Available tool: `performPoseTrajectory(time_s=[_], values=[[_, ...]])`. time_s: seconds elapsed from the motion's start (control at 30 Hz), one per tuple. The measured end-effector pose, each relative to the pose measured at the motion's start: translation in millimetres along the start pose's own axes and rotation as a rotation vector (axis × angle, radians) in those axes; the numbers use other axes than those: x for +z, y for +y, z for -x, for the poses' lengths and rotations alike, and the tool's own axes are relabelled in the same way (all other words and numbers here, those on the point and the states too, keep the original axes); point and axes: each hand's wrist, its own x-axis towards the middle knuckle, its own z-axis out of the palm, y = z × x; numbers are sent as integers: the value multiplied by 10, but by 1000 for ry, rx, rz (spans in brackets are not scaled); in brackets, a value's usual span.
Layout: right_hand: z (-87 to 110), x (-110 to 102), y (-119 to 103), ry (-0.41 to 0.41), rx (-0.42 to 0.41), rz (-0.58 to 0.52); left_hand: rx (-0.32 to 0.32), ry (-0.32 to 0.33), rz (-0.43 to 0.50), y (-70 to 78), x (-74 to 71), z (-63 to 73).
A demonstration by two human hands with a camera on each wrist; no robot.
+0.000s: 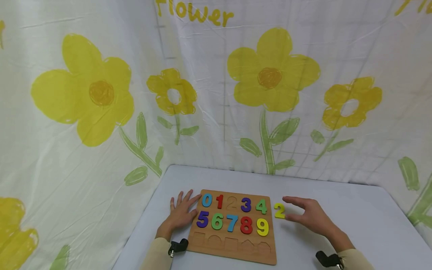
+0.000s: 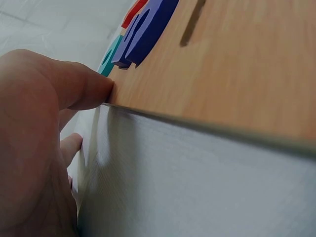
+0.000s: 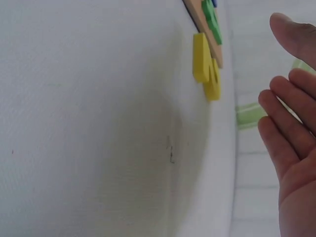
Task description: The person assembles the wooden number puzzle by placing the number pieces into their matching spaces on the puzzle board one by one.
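Note:
A wooden number puzzle board lies on the table with coloured digits in two rows. Its slot for the 2 is bare, between the red 1 and the purple 3. My left hand is spread along the board's left side, and its thumb touches the edge near the purple 5. Just right of the board, the yellow 2 lies on the table. Around it, my right hand holds thumb and fingers apart; the right wrist view shows the hand clear of the piece.
A white cloth covers the table. Along the board's bottom row run several bare shape slots. Behind the table hangs a white curtain with yellow flowers. A dark wrist device sits at each sleeve.

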Motion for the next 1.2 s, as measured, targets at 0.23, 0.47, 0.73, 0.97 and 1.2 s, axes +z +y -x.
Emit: performPoseTrajectory(time_s=[0.23,0.47,0.73,0.97,1.2], values=[[-4,25,55,-19,43,-62,-11,-7,-8,19,-16,-1],[-40,98,129,-38,56,-105,-12,-11,-8,28,-23,7],[-78,172,199,-57,92,-139,-13,-12,-5,19,-31,-2],[-114,222,233,-73,96,-150,-11,-8,-4,20,-20,5],[-155,286,264,-81,74,-105,-10,-5,-2,15,-13,7]])
